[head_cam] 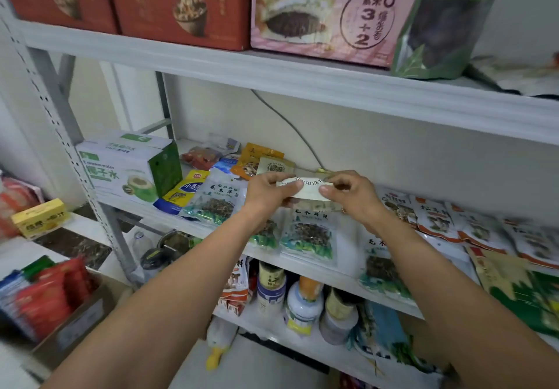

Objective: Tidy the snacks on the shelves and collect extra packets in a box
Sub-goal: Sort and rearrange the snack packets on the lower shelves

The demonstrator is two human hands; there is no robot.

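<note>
Both hands hold one cream packet with black letters, lifted above the middle shelf. My left hand pinches its left end and my right hand pinches its right end. Below them lie flat clear packets of dark dried food with green print, overlapping in a row. More snack packets, orange, yellow and blue, are piled behind on the left. A cardboard box at lower left holds upright red and blue packets.
A white and green coconut water carton stands at the shelf's left end. Red and pink cartons fill the top shelf. Bottles and jars crowd the lower shelf. Red-edged packets lie to the right. A grey cable runs down the back wall.
</note>
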